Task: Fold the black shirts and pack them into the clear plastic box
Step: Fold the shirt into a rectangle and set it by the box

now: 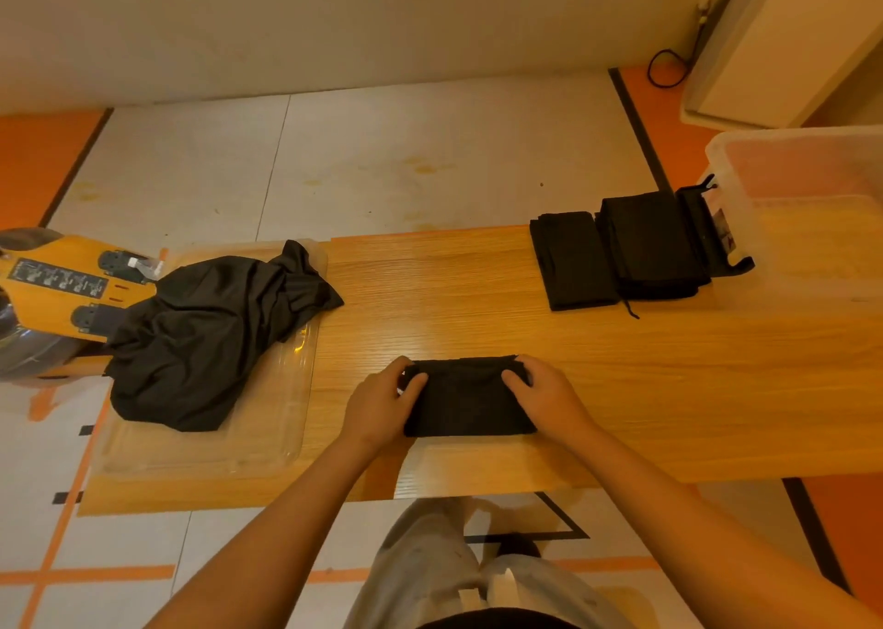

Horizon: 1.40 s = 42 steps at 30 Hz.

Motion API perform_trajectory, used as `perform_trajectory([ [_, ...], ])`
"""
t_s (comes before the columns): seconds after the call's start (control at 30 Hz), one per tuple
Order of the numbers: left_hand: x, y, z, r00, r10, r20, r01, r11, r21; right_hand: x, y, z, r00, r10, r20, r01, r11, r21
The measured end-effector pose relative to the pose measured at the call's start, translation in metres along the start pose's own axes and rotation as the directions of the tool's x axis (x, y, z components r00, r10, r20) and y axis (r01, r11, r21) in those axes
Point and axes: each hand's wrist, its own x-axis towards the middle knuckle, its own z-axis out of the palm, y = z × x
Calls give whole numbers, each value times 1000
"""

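Observation:
A small folded black shirt (466, 401) lies near the front edge of the wooden table (430, 294). My left hand (382, 401) grips its left end and my right hand (544, 396) grips its right end, fingers curled over the far edge. Two folded black shirts (616, 253) lie side by side at the back right. The clear plastic box (807, 217) stands at the table's right end, just beyond them. A heap of unfolded black shirts (205, 327) rests on a clear lid at the left.
The clear plastic lid (267, 432) covers the table's left part. A yellow device with black clips (62, 284) sits past the left end. A black clip-like object (707, 227) lies between the folded shirts and the box. A cable hangs by the far wall.

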Motion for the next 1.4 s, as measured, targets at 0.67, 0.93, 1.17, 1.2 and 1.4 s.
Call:
perform_trajectory([
  [0.67, 21, -4, 19, 955, 268, -126, -173, 851, 496, 12, 0, 27, 908, -164, -386, -53, 868, -493],
  [0.93, 32, -1, 22, 709, 673, 210, -615, 445, 651, 23, -15, 24, 923, -367, -114, 153, 622, -768],
  [1.17, 12, 10, 50, 923, 384, 32, -344, 784, 517, 12, -6, 54, 919, -353, -176, 145, 718, -680],
  [1.2, 8, 10, 55, 939, 343, 17, -303, 804, 512, 8, -5, 59, 918, -354, -180, 143, 718, -681],
  [1.4, 0, 17, 66, 974, 227, -6, -200, 869, 452, 7, 1, 79, 873, -432, -224, 173, 706, -687],
])
